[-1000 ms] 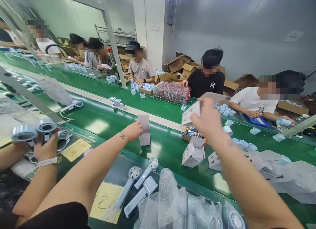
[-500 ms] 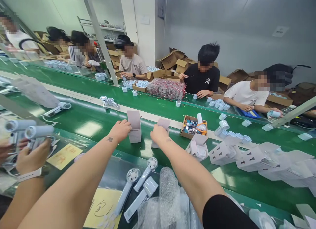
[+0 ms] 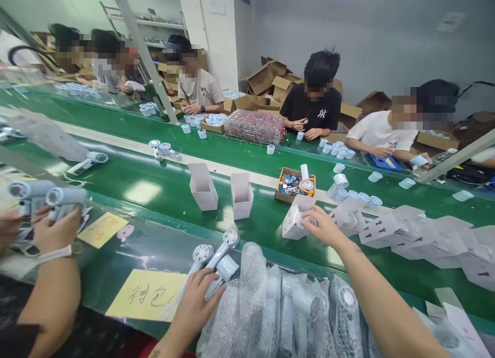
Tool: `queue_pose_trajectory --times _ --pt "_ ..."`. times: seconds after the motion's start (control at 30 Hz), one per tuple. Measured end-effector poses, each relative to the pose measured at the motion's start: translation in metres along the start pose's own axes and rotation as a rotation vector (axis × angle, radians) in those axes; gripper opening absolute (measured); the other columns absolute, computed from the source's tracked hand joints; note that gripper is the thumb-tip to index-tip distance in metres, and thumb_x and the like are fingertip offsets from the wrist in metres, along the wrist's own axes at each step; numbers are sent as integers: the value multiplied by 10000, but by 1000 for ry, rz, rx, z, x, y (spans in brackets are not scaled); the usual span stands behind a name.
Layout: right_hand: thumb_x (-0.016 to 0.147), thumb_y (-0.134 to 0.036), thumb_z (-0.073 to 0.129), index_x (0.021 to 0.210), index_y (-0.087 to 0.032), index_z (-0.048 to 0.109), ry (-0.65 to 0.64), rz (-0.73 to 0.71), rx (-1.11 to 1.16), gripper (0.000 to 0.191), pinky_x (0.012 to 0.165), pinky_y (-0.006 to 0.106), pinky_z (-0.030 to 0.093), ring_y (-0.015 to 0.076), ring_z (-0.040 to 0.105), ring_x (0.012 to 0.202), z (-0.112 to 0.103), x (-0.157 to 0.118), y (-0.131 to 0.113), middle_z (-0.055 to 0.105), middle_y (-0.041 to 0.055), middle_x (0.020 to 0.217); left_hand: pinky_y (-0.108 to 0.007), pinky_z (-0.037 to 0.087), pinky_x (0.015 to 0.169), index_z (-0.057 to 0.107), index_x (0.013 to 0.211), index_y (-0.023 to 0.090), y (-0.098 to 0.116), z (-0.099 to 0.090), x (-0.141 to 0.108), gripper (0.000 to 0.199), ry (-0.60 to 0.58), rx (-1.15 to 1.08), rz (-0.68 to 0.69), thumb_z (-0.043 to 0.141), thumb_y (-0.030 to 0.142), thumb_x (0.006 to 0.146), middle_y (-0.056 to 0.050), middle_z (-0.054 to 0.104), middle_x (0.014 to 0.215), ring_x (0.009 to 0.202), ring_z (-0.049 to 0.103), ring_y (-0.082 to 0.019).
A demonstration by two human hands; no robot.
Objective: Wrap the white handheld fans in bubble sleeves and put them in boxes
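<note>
Fingers [image 3: 201,277] spread right of a yellow note [image 3: 147,283] handwritten “待包”, the left hand [image 3: 195,299] lies over pale-blue fans [image 3: 221,250], grip unclear, while on the green belt [image 3: 266,208] an open white box [image 3: 290,226] meets the right hand [image 3: 320,225], hold uncertain, opposite a black shirt [image 3: 307,122] marked “NY”.

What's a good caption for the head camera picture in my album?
Right hand at an open white cardboard box on a green belt, left hand over pale-blue plastic handheld fans.

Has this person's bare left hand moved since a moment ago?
Yes. The bare left hand has come back toward the person: against the yellow handwritten paper sheet, its grip was well beyond; now it's at the sheet's right edge.
</note>
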State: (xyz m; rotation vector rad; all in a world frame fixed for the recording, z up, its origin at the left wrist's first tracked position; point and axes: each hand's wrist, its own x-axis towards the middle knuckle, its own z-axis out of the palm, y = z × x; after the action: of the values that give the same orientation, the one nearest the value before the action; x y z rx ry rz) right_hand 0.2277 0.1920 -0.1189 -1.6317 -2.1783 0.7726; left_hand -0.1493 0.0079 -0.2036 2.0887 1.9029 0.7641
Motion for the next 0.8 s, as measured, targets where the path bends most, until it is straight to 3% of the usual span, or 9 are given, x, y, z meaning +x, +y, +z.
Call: queue_pose_trajectory --times 0.17,0.3,0.37,0.43,0.47,0.53,0.6,0.7,0.8 --pt "842 -276 522 1077 -177 686 65 86 -39 303 1037 433 417 277 546 1167 6 15 7 545 136 1223 -454 565 882 691 997 267 16 45 -41 225 -56 182 44 587 376 829 -109 680 1113 1101 618 -313" --pt "802 -128 519 987 -208 760 -47 64 -29 314 1064 362 406 240 554 1197 -3 18 11 555 101 1278 -511 522 906 694 1007 232 32 51 -31 240 52 267 42 528 352 882 -140 671 1084 1130 580 -352" --pt "805 -106 509 957 -207 773 -80 83 -32 321 1032 349 439 238 583 1162 -6 21 12 607 94 1221 -514 485 944 682 1050 203 57 46 5 261 137 260 82 467 272 918 -152 662 1102 1116 569 -334" --pt "825 -121 502 957 -216 773 -118 132 -25 317 883 328 529 224 665 980 -8 22 11 678 73 1094 -470 449 1000 643 1143 188 97 43 64 334 129 203 216 392 151 925 -136 659 1142 1104 563 -280" --pt "838 -133 498 969 -227 770 -137 157 -19 316 788 307 552 205 688 859 -9 22 11 703 55 1027 -442 433 1025 604 1211 190 120 44 98 391 58 178 309 362 103 917 -123 652 1183 1125 551 -256" --pt "866 -157 493 1007 -237 754 -155 198 -14 307 664 277 547 171 681 682 -11 21 12 726 33 933 -381 455 984 527 1302 206 165 51 164 459 -229 196 504 395 66 885 -107 623 1261 1125 539 -235" --pt "894 -187 498 1024 -224 738 -141 220 -26 276 671 275 538 163 675 658 -14 17 13 732 39 887 -349 488 882 483 1331 212 198 61 216 531 -473 249 566 457 35 831 -104 619 1271 1073 557 -234" --pt "917 -239 530 1021 -191 714 -103 224 -53 217 782 325 532 182 681 792 -17 12 17 730 63 912 -325 483 845 587 1167 197 216 70 252 381 -590 274 596 517 55 820 -98 662 1130 990 591 -220" --pt "902 -267 574 957 -172 714 -68 222 -73 178 889 382 496 215 655 954 -16 11 20 716 87 966 -298 475 865 631 987 176 205 68 252 198 -593 254 599 606 116 801 -84 640 1046 988 596 -209"
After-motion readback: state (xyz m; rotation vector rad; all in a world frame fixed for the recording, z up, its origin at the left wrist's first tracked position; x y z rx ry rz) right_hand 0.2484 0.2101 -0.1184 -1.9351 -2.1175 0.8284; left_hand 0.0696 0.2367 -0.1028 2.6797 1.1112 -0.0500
